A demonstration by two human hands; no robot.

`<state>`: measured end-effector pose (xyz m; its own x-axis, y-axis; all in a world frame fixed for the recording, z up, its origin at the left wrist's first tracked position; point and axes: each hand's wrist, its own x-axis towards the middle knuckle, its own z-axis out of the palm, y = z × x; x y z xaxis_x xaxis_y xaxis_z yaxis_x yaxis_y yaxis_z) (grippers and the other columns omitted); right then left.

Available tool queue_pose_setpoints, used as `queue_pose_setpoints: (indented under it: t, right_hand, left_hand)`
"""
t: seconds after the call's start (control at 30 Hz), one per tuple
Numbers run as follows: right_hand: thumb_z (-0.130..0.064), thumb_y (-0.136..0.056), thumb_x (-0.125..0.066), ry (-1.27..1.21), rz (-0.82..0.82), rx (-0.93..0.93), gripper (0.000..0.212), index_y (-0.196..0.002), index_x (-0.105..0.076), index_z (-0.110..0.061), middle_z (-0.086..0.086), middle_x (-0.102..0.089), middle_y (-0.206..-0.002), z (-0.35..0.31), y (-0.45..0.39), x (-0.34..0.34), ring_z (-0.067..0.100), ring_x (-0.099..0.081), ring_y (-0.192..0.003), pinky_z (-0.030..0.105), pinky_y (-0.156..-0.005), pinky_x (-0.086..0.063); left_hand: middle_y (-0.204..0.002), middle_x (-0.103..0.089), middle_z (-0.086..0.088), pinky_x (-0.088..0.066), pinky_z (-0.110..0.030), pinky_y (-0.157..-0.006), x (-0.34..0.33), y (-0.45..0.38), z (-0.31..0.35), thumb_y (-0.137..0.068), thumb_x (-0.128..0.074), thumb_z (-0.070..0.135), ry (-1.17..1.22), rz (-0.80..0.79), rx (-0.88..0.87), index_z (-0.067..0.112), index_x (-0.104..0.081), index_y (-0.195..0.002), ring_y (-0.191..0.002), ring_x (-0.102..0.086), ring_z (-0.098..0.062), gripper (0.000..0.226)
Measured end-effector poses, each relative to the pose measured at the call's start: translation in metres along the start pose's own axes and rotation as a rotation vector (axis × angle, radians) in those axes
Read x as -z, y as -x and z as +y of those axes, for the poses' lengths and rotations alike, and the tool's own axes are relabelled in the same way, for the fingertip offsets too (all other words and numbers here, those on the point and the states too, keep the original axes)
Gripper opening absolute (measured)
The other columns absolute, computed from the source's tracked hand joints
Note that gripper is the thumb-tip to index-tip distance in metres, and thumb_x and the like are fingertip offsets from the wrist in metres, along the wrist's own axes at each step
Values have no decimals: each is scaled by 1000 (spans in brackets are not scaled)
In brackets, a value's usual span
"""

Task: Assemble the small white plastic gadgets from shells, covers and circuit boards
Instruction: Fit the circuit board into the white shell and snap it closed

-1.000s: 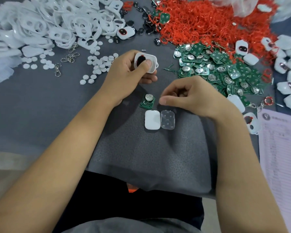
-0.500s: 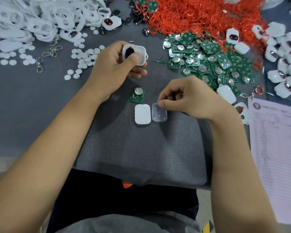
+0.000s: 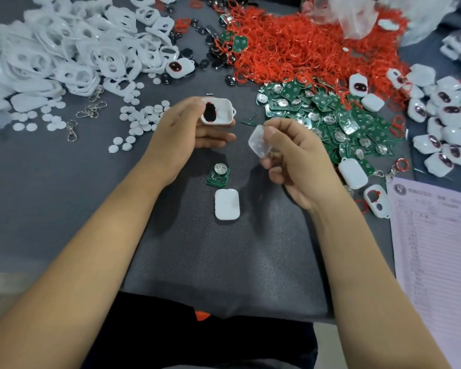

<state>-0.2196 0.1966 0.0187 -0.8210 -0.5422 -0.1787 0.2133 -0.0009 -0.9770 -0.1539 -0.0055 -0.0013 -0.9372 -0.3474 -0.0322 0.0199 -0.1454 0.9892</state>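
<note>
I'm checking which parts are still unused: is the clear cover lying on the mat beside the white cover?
No, the right hand pinches the clear cover in the air, while the white cover lies alone.

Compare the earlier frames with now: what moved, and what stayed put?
The right hand picked the clear cover off the mat and lifted it towards the white shell. The left hand keeps its grip on that shell. The circuit board and white cover stayed put.

Translucent plastic cover [image 3: 260, 140], glossy white plastic shell [image 3: 218, 111], matt grey cloth [image 3: 224, 262].
</note>
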Motion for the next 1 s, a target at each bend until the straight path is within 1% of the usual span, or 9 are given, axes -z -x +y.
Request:
queue_pose_setpoints:
  t: [0.1,0.17,0.33,0.47,0.57,0.63,0.73,0.83,1.0]
  right_hand:
    - [-7,-102,-62,-95,-38,3,12,-112,-66,-12,1,-68,-84,2,-1,-3,8,-58,-63,18,-42,-39]
    - [-6,-101,-62,-116,-50,28,11,-110,-68,-10,-1,-69,-84,3,-1,-6,6,-57,-67,18,-46,-42]
    - [-17,-106,-59,-100,-43,46,7,-100,-59,-21,-1,-72,-100,4,-1,-9,8,-53,-66,17,-42,-34]
    - [-17,-106,-59,-110,-19,56,7,-107,-63,-22,-7,-63,-83,6,-1,-9,9,-52,-61,18,-40,-32]
    - [-14,-104,-61,-100,4,66,14,-115,-67,-19,-5,-67,-84,7,-1,-11,8,-56,-61,18,-40,-35]
    - [-13,-101,-66,-70,41,71,7,-107,-66,-12,-3,-71,-84,8,-1,-12,7,-58,-62,19,-41,-38]
    - [-15,-100,-68,-58,116,119,6,-94,-65,-14,-3,-69,-79,10,-2,-13,8,-55,-60,21,-41,-38]
    - [-19,-102,-65,-24,154,209,7,-101,-70,-15,-5,-61,-72,10,-2,-14,9,-52,-64,23,-44,-41]
    - [-18,-108,-55,137,199,383,19,-110,-73,-23,-15,-69,-84,7,0,-16,8,-61,-75,25,-50,-51]
  left_hand:
    - [-101,-80,-12,-60,-29,-69,-1,2,3,-103,-32,20,-10,-16,4,12,-65,-119,-89,-78,-31,38]
    - [-100,-80,-10,-60,-27,-70,-1,4,4,-107,-34,13,-34,-36,5,11,-65,-119,-88,-78,-28,33]
    - [-101,-80,-7,-61,-26,-72,-3,9,4,-107,-45,1,-132,-71,-23,2,-63,-125,-88,-79,-25,25]
    - [-103,-80,-6,-61,-24,-71,-2,10,6,-108,-47,3,-97,-69,-22,3,-63,-126,-90,-79,-24,24]
    - [-106,-80,-6,-61,-23,-72,-1,11,9,-109,-46,6,-2,-57,5,9,-65,-122,-94,-79,-24,23]
    - [-108,-80,-7,-60,-22,-70,0,13,11,-110,-44,9,101,-69,83,11,-65,-121,-97,-78,-22,24]
    - [-117,-77,-14,-61,-25,-75,-2,16,11,-111,-37,14,261,-160,218,4,-61,-130,-107,-76,-26,32]
    - [-121,-74,-19,-61,-29,-84,-5,18,11,-111,-31,12,345,-214,288,-2,-57,-137,-111,-74,-30,39]
    - [-125,-72,-20,-61,-31,-91,-6,17,11,-110,-27,7,342,-207,332,-2,-55,-139,-113,-73,-31,41]
